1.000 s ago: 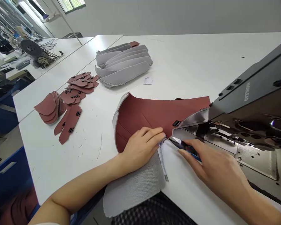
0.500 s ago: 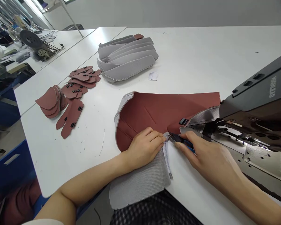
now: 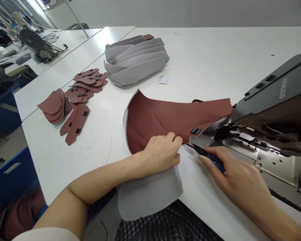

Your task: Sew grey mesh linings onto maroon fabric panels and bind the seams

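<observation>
A large dark-red panel (image 3: 165, 117) with grey mesh backing (image 3: 147, 192) lies on the white table (image 3: 215, 63), its right end under the head of a black sewing machine (image 3: 273, 110). My left hand (image 3: 163, 152) is closed, pinching the panel's lower edge near a small black buckle (image 3: 195, 131). My right hand (image 3: 238, 180) grips small thread snips with a blue handle (image 3: 205, 154); their dark tip points toward my left hand, a little apart from the fabric edge. The mesh hangs over the table's front edge onto my lap.
Stacked grey padded pieces (image 3: 136, 60) lie at the back centre. Several small red pieces with black buckles (image 3: 75, 100) are spread at the left. A small white tag (image 3: 163, 79) lies beside the grey stack. Another table with a machine (image 3: 35, 45) stands far left.
My left hand has curled and lifted the panel's lower edge, covering the dangling seam strip. My right hand drew the snips back to the right, away from the fabric.
</observation>
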`<state>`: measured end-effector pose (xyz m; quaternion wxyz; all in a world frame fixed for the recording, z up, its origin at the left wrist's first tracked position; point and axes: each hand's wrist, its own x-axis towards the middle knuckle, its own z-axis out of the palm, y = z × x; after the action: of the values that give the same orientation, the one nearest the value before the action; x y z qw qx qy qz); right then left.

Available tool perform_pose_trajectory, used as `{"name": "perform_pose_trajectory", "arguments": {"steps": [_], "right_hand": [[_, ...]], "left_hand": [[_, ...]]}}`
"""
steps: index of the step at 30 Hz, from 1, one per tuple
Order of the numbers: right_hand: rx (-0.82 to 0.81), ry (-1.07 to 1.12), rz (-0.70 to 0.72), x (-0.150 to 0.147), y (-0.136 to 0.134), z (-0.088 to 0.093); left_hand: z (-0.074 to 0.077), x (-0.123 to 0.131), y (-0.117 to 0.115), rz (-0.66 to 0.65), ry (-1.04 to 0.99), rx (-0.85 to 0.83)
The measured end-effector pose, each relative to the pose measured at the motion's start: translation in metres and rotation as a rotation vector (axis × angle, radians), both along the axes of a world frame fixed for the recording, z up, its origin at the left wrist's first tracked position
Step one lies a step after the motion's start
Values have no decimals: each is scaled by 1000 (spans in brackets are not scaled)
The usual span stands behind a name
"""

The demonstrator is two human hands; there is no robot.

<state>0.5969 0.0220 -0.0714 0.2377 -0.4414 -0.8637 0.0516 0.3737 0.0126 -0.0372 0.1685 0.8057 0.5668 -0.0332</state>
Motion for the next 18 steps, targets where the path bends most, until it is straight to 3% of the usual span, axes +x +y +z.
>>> {"name": "perform_pose_trajectory", "arguments": {"steps": [3,6,12,18], "right_hand": [[112,-21,36,0,-6,-5],[170,-29,68,0,-9,-8],[198,128,67,-5,-13,-1],[251,140,17,-22,-14,2]], "left_hand": [[-6,-5,2,95,-183,-50],[-8,-16,3,298,-524,-136],[4,-18,-3,758,-1338,-605],[13,-1,-15,840,-1550,-702]]}}
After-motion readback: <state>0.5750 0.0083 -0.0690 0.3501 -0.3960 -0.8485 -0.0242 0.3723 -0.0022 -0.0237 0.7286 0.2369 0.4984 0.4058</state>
